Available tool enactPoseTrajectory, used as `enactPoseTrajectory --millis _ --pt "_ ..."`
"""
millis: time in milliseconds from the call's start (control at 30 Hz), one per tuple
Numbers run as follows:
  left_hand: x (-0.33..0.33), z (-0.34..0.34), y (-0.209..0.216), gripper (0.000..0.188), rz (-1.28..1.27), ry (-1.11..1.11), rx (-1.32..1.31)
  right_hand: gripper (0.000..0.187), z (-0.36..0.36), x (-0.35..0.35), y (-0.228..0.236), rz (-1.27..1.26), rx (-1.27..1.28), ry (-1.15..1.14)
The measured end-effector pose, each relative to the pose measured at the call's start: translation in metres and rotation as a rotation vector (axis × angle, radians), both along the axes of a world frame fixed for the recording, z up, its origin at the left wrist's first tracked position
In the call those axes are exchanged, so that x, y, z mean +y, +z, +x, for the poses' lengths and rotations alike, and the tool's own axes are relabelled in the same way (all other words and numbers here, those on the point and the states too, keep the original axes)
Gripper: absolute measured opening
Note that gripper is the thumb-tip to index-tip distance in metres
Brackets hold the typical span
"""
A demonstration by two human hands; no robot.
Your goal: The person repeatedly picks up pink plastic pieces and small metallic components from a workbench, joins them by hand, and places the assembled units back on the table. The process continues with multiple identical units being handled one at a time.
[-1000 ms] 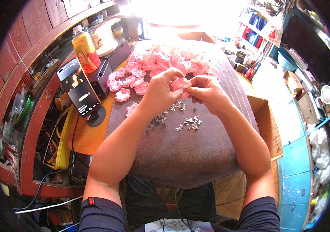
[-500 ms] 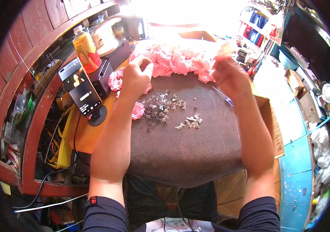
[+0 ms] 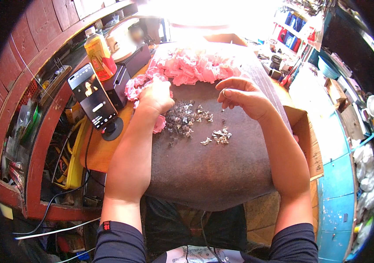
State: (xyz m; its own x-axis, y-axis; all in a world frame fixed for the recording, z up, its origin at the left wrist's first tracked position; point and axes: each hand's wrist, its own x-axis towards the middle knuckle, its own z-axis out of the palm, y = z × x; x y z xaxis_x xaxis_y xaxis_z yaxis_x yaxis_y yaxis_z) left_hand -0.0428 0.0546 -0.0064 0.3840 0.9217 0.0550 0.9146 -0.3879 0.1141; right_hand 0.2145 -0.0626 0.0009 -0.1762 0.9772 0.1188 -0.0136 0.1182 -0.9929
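My left hand (image 3: pixel 156 97) is bent over the left end of a heap of pink ruffled fabric pieces (image 3: pixel 191 65); its fingers are curled, and what they hold, if anything, is hidden. Below its wrist lies a single pink piece (image 3: pixel 159 124). Right beside that hand sits a pile of small dark and clear bits (image 3: pixel 180 120), with a smaller cluster of shiny pieces (image 3: pixel 221 136) nearer me. My right hand (image 3: pixel 243 97) hovers over the right part of the dark-covered work surface (image 3: pixel 213 171), index finger and thumb apart, other fingers curled, nothing visible between them.
A phone (image 3: pixel 92 96) on a round stand is at the left, a yellow-and-red bottle (image 3: pixel 100 55) behind it. An open cardboard box (image 3: pixel 310 144) stands against the surface's right side. Cables and a yellow case (image 3: pixel 74 162) lie lower left.
My right hand has come back toward the middle from the far right, without the pale pink piece it had. My left hand has moved nearer me. A bit of pink now shows in the box.
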Motion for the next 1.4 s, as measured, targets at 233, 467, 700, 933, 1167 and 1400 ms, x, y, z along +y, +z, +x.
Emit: enactPoseTrajectory --millis 233,467,700,933,1167,1400 --pt "-0.014 0.013 0.002 0.026 -0.018 -0.272 -0.315 0.024 0.008 0.013 -0.018 0.121 -0.354 -0.193" --pt "-0.038 0.021 0.002 0.02 0.034 -0.407 -0.677 0.016 -0.012 0.005 -0.014 0.254 -1.202 -0.268" --pt "-0.038 0.029 0.001 0.031 -0.24 -0.44 -0.946 0.013 -0.016 0.011 -0.024 0.313 -1.439 -0.253" --pt "-0.049 0.035 0.004 0.025 -0.53 -0.374 -1.002 0.01 -0.007 0.012 -0.02 0.381 -0.777 -0.33" --pt "-0.045 0.036 -0.001 0.016 -0.534 -0.409 -0.948 0.005 -0.031 0.0 -0.016 0.347 -0.557 -0.248" --pt "-0.047 0.035 -0.001 0.014 -0.46 -0.434 -0.928 0.009 -0.036 -0.004 -0.012 0.346 -0.741 -0.261"
